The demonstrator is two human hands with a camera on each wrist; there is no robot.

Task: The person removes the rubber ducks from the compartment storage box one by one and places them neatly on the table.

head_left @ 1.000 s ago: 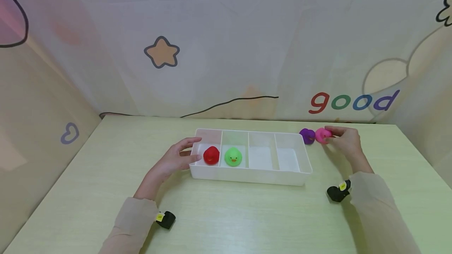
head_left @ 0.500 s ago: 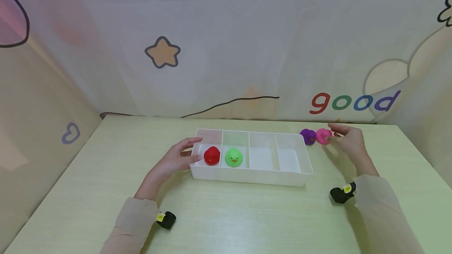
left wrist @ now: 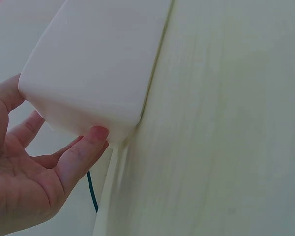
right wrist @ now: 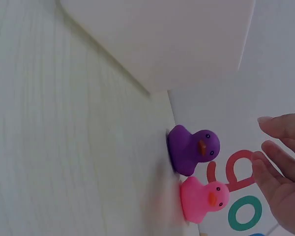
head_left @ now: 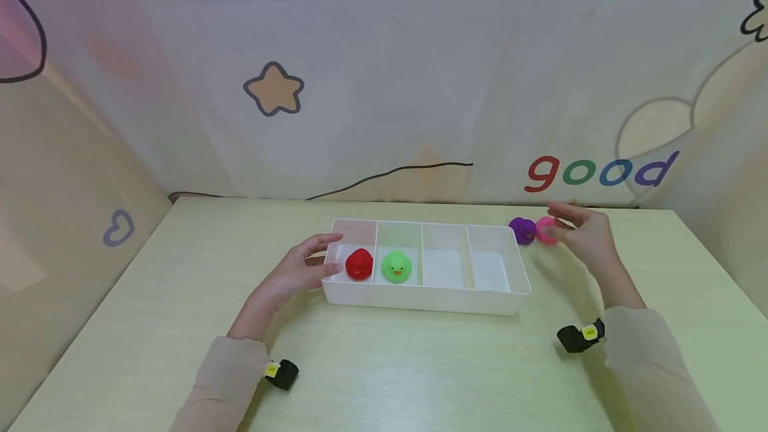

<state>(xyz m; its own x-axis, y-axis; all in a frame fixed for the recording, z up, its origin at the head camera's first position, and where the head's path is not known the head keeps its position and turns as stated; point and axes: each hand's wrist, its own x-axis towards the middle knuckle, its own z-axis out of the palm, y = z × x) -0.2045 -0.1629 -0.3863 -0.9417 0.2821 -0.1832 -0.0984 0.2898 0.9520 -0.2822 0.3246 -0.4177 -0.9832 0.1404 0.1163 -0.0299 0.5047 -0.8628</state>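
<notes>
A long white compartment tray stands on the table; my left hand grips its left end, thumb and fingers spread over the end wall. The left wrist view shows fingertips against that end. Inside sit a red rubber duck in the leftmost compartment and a green rubber duck in the adjoining one. Just beyond the tray's right end, a purple rubber duck and a pink rubber duck stand side by side. Above the pink one hovers my right hand, fingers apart and holding nothing.
A printed cloth backdrop rises behind the table's far edge, close behind the two ducks. The tray's two right-hand compartments hold nothing. Bare tabletop lies in front of the tray.
My right hand has let go of the pink duck and lifted above it, its fingers spreading. The purple and pink ducks stay side by side. My left hand and the tray stay put.
</notes>
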